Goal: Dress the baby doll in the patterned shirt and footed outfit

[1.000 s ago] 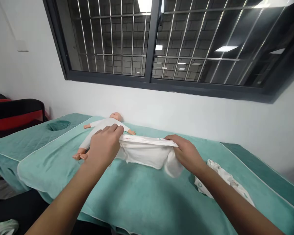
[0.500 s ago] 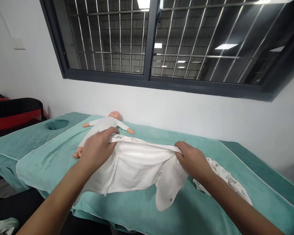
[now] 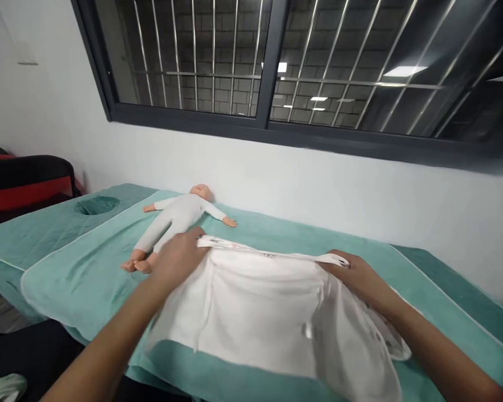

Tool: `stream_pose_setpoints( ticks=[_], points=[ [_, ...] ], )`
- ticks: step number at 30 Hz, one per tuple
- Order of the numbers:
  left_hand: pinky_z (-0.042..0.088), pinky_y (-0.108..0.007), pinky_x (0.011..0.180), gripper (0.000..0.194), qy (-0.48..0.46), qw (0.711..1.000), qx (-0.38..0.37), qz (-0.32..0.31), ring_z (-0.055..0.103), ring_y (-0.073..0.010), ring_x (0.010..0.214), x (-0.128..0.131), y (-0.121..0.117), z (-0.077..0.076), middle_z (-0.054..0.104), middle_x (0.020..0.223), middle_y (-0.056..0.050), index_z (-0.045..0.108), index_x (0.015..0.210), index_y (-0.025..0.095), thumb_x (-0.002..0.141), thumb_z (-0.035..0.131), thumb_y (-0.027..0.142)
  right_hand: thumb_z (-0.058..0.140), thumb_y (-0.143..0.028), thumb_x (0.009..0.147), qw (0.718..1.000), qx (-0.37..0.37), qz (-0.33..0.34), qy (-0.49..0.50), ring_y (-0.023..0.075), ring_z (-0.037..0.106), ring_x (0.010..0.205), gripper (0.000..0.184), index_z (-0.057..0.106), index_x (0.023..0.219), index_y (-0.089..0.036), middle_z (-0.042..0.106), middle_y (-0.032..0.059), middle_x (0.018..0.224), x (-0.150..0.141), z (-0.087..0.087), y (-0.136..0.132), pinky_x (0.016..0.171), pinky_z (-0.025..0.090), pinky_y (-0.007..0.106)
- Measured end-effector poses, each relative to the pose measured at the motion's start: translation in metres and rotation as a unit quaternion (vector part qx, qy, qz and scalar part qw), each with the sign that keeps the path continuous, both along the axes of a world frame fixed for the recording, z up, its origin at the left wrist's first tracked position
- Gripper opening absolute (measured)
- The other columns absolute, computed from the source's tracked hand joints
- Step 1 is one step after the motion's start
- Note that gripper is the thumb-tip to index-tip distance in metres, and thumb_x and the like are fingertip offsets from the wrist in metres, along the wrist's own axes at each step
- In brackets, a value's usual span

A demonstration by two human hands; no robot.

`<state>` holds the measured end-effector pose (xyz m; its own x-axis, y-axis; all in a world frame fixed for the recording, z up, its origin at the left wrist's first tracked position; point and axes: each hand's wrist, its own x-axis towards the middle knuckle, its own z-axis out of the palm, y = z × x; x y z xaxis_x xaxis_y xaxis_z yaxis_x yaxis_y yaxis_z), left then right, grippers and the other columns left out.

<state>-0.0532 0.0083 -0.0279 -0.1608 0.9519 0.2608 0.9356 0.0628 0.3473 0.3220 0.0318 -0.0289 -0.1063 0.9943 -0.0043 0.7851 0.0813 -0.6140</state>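
Fingers (image 3: 199,234) of the left hand (image 3: 181,257) and right hand (image 3: 364,279) clamp the upper edge of a white garment (image 3: 260,312), spread between and hanging below them over the green-covered bed (image 3: 84,273). Uneven pull could twist it; a loosened pinch could drop one corner.

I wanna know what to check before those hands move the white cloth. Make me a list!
1. Left hand gripping the white cloth: ok, it holds the top edge.
2. Right hand gripping too: ok, farther along that edge.
3. White cloth smooth: not ok, it has folds.
4. Doll's head and arms uncovered: ok.
5. Green cover smooth beneath the white cloth: cannot tell, that part is hidden.
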Motion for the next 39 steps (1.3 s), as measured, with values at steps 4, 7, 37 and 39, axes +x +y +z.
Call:
stream_pose_setpoints(
  ticks=[4,7,37,39],
  points=[
    [0.045,-0.027,0.063,0.027,0.030,0.998,-0.015,-0.059,0.069,-0.0225,0.081,0.012,0.061,-0.043,0.073,0.088,-0.009,0.066,0.099,0.020,0.087,0.047,0.035,0.044,-0.055,0.087,0.992,-0.001,-0.036,-0.125,0.0259,0.063,0.078,0.035,0.061,0.081,-0.025,0.069,0.0055,0.088,-0.002,-0.055,0.053,0.065,0.044,0.034],
    [0.046,-0.029,0.063,0.027,0.060,0.996,-0.046,-0.047,0.069,-0.0241,0.080,0.019,0.115,-0.074,0.072,0.087,-0.011,0.066,0.095,0.017,0.087,0.047,0.033,0.040,-0.048,0.090,0.975,0.014,-0.063,-0.211,0.0276,0.062,0.082,0.032,0.062,0.093,-0.025,0.069,0.0090,0.097,-0.005,-0.084,0.093,0.064,0.042,0.035],
    [0.013,-0.048,0.120,0.057,0.130,0.984,0.096,-0.074,0.025,-0.0292,0.144,0.090,0.173,-0.159,0.034,0.154,-0.015,0.032,0.149,0.012,0.092,0.032,0.016,0.047,-0.041,0.090,0.980,0.154,-0.018,-0.127,0.0338,0.010,0.146,0.077,0.012,0.153,-0.016,-0.001,0.0141,0.161,-0.096,-0.161,0.166,0.114,0.024,0.049],
    [0.012,-0.048,0.120,0.060,0.127,0.983,0.103,-0.080,0.024,-0.0284,0.144,0.091,0.171,-0.155,0.033,0.154,-0.014,0.029,0.150,0.014,0.090,0.033,0.013,0.044,-0.033,0.090,0.975,0.174,-0.043,-0.133,0.0320,0.012,0.146,0.072,0.013,0.153,-0.013,0.001,0.0143,0.161,-0.099,-0.159,0.166,0.115,0.025,0.046]
  ],
)
